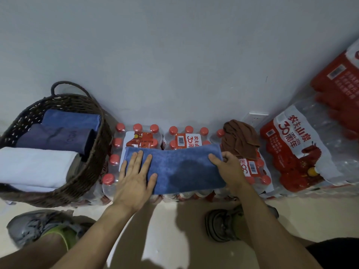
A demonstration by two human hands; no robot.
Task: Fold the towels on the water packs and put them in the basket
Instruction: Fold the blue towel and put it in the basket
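- A plain indoor room, likely a home corner or storeroom used for keeping supplies.
- Shrink-wrapped water packs (182, 140) with red caps lie in a row on the floor under both hands, and more are stacked to the right of the right hand (227, 164).
- A bare pale wall (174, 55) rises just beyond the hands, with a white wall socket (255, 118) low on it.
- A dark woven basket (93, 171) holding folded towels sits left of the left hand (134, 181).
- Pale smooth floor (167, 230) lies nearer than the hands.

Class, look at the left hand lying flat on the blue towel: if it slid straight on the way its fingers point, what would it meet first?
The left hand points toward the wall, so past the blue towel's far edge it would probably first meet the red-capped bottles of the water pack. Depth is unclear.
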